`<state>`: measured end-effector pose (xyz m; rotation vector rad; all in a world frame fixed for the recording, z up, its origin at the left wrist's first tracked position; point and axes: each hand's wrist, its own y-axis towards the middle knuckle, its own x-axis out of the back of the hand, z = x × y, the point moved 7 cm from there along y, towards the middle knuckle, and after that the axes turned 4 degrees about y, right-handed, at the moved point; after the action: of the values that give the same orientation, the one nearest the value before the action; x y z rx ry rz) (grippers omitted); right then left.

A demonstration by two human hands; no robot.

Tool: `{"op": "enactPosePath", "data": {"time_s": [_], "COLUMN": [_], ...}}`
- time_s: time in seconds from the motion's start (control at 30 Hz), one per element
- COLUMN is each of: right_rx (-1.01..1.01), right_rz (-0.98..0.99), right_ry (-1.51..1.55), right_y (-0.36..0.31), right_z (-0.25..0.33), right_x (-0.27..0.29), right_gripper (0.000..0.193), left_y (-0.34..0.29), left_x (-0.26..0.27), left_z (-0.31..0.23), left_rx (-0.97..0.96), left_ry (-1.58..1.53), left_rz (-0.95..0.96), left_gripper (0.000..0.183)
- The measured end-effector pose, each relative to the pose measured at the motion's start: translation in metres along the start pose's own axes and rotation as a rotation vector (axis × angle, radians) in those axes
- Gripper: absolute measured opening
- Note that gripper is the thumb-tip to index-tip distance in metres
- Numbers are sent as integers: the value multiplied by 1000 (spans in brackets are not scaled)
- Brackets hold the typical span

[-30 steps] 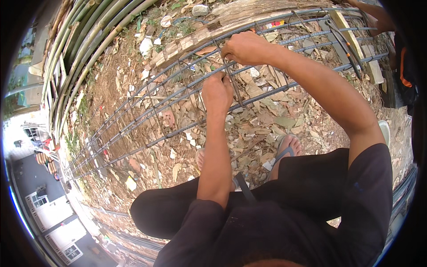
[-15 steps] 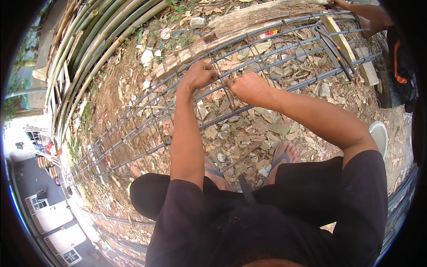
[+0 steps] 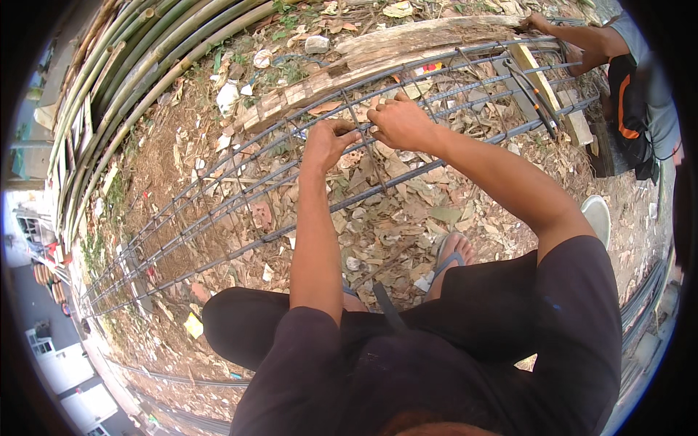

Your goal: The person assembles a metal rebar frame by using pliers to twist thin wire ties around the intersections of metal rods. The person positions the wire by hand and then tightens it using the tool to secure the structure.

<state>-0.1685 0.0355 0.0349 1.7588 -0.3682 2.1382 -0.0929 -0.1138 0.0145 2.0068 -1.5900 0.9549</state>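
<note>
A long cage of steel reinforcing bars [image 3: 422, 170] with thin cross ties runs from the lower left to the upper right in front of me. My left hand [image 3: 329, 144] is at a crossing of bar and cross tie, thumb and fingers pinched together; whatever is between them is too small to make out. Just to its right, my right hand [image 3: 404, 125] lies over the upper bars, back of the hand up and fingers curled in at the same crossing. Its fingertips are partly hidden, and so is anything they grip.
Long-handled cutters [image 3: 534, 94] rest across the cage beside a wooden batten [image 3: 536, 73]. A weathered timber plank [image 3: 429, 40] lies behind. Bamboo poles [image 3: 156, 65] are stacked at the far left. Another person's hand [image 3: 536, 23] touches the far right end. Dry leaves cover the ground.
My right hand has lifted and turned over the bars, its fingers now curled beside the left. The left hand keeps its pinch at the crossing. The whole view has shifted slightly.
</note>
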Motion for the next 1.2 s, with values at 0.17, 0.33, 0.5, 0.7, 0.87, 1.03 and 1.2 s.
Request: {"op": "enactPosePath", "data": {"time_s": [0.17, 0.33, 0.5, 0.7, 0.87, 1.03, 1.2], "right_rx": [-67, -53, -181, -12, -7, 109, 66], "right_rz": [199, 157, 65, 342, 499, 355, 273], "right_ry": [101, 143, 223, 260, 391, 241, 46], "right_y": [21, 23, 19, 34, 51, 56, 51], "right_z": [-11, -12, -21, -23, -31, -28, -22], "right_x": [-17, -22, -22, -35, -53, -33, 24], "right_gripper": [26, 28, 36, 31, 44, 80, 53], "left_y": [-2, 4, 8, 8, 6, 4, 4], "left_x": [-13, -18, -17, -17, -14, -12, -13], "left_z": [12, 23, 18, 16, 12, 10, 11], "left_rx": [51, 88, 40, 127, 125, 151, 166], "left_ry": [-137, -204, -173, -104, -127, -112, -59], "left_rz": [-47, 88, 96, 30, 14, -6, 12], "left_gripper": [27, 25, 36, 43, 44, 38, 41]}}
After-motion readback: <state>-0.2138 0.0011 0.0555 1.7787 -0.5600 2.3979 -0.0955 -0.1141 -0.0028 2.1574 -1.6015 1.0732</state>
